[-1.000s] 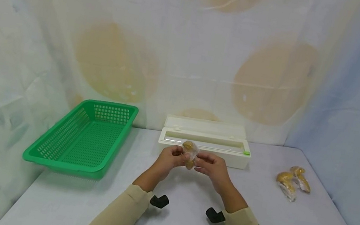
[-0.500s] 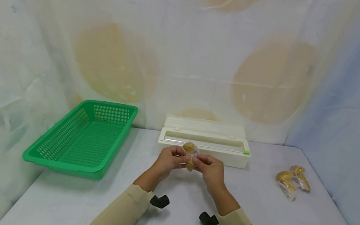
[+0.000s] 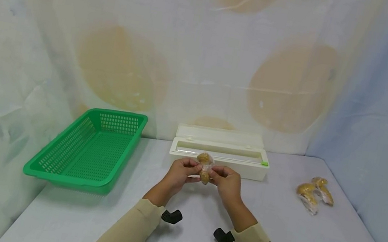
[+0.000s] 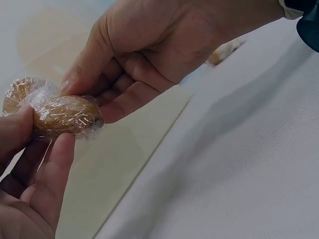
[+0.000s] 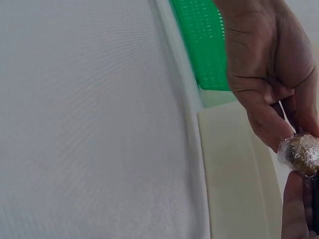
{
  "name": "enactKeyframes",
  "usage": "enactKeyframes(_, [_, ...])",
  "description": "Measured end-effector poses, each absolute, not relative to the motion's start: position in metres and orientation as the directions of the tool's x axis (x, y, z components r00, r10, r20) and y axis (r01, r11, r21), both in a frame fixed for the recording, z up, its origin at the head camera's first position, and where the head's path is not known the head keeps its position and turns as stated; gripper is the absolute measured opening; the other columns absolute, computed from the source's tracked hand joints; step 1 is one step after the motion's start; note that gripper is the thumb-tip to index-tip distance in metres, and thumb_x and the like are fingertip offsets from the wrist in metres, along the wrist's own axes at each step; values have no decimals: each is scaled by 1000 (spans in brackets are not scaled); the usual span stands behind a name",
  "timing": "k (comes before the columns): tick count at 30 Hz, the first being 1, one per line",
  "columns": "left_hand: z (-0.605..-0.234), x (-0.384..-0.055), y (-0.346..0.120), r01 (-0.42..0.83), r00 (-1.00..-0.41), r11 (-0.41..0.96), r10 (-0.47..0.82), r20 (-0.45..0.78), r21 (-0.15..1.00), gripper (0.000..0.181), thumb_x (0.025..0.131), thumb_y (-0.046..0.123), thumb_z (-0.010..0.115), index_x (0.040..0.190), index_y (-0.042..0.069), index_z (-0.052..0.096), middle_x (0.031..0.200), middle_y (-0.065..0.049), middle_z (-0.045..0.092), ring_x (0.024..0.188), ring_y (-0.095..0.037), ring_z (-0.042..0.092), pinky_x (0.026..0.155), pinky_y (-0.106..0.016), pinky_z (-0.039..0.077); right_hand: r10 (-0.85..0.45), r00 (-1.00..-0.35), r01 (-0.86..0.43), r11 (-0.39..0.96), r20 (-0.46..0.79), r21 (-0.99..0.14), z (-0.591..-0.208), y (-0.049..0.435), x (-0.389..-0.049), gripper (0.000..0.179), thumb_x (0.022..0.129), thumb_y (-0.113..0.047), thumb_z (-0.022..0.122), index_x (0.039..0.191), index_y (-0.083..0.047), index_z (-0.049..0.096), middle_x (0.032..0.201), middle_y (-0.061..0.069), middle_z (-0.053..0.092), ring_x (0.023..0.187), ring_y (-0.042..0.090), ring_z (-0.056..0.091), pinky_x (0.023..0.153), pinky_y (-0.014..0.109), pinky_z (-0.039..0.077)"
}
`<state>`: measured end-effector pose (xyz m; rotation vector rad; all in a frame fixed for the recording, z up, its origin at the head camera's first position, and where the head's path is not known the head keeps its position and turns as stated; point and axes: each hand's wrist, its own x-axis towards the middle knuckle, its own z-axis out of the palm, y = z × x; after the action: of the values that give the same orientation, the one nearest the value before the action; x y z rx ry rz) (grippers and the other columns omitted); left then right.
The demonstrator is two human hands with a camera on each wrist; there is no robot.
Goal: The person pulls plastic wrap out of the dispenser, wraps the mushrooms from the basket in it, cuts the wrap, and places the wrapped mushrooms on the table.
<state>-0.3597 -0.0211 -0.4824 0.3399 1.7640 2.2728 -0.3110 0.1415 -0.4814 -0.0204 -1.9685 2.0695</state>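
Note:
A knobbly golden-brown piece, which looks like ginger root [image 3: 204,177], is wrapped in clear cling film. Both hands hold it over the table, in front of the white box. My left hand [image 3: 178,173] pinches it from the left with thumb and fingers. From the right, my right hand [image 3: 228,182] pinches it too. In the left wrist view, creased shiny film covers the wrapped ginger [image 4: 67,114], with the right thumb on top and left fingertips at its near side. One end of the wrapped ginger [image 5: 301,152] shows between both hands in the right wrist view.
Behind the hands stands a white cling film dispenser [image 3: 219,165], lid up, with a green slider [image 3: 264,164] at its right end. A green perforated basket [image 3: 110,184] stands at the left. Two more film-wrapped pieces [image 3: 307,193] lie at the right.
The right hand has moved slightly left and closed its thumb and fingers on the wrapped ginger. The left hand has stayed in place, and the ginger has turned a little.

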Motion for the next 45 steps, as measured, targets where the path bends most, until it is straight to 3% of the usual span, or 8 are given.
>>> enactKeyframes(5, [-483, -360, -21, -51, -943, -220, 331, 26, 974, 8, 91, 2, 66, 85, 7, 67, 93, -9, 63, 85, -19, 67, 74, -40, 57, 211, -961, -188, -18, 180, -982, -482, 142, -311, 14, 87, 4, 70, 97, 12, 66, 88, 16, 65, 78, 20, 68, 70, 31, 57])
enactKeyframes(13, [-483, -357, -19, 0, -943, -269, 322, 90, 963, 7, 94, 5, 63, 96, 0, 66, 98, -10, 65, 90, -23, 68, 75, -39, 57, 162, -964, -223, -62, 210, -973, -481, 147, -311, 19, 90, 1, 67, 105, 12, 63, 96, 18, 64, 85, 20, 66, 74, 34, 57])
enactKeyframes(18, [-483, -356, -17, 43, -947, -192, 304, 102, 980, 12, 94, 8, 65, 99, -3, 65, 98, -10, 66, 90, -22, 68, 75, -39, 57, 137, -974, -191, -57, 181, -980, -479, 149, -310, 24, 89, -6, 71, 105, 11, 61, 97, 16, 63, 87, 20, 64, 73, 35, 57])
enactKeyframes(24, [-474, -356, -22, 144, -911, -88, 378, 167, 986, 19, 94, 13, 66, 104, -3, 66, 101, -12, 67, 93, -25, 68, 78, -40, 56, 73, -985, -157, -18, 155, -987, -471, 158, -312, 28, 87, -10, 74, 105, 7, 60, 99, 14, 62, 91, 22, 63, 74, 34, 57])
enactKeyframes(31, [-474, -355, -26, 184, -840, 1, 519, 157, 983, 29, 95, 14, 65, 109, -12, 62, 98, -13, 69, 84, -22, 69, 76, -38, 56, -26, -992, -120, -22, 120, -993, -478, 202, -301, 23, 88, -7, 72, 103, 4, 59, 97, 11, 61, 92, 21, 63, 77, 34, 56])
enactKeyframes(35, [-472, -356, -33, 179, -840, 53, 528, 125, 982, 30, 96, 13, 64, 111, -12, 61, 96, -11, 69, 83, -23, 69, 77, -38, 56, -33, -993, -110, 10, 109, -994, -480, 234, -292, 24, 91, -10, 70, 105, 3, 57, 98, 9, 60, 91, 19, 62, 78, 33, 55])
enactKeyframes(40, [-469, -360, -45, 195, -857, 95, 501, 122, 976, 27, 95, 17, 65, 106, -7, 64, 95, -9, 69, 81, -21, 68, 77, -36, 56, 20, -995, -101, 37, 101, -994, -478, 277, -279, 24, 92, -15, 69, 105, 1, 57, 98, 6, 58, 89, 15, 61, 79, 32, 55])
enactKeyframes(45, [-478, -357, -61, 200, -852, 161, 515, 91, 967, 30, 96, 17, 64, 107, -11, 62, 95, -12, 68, 80, -21, 67, 77, -35, 56, 103, -991, -69, 117, 82, -991, -486, 321, -264, 31, 92, -18, 70, 108, 4, 55, 96, 4, 59, 85, 13, 61, 77, 31, 55])
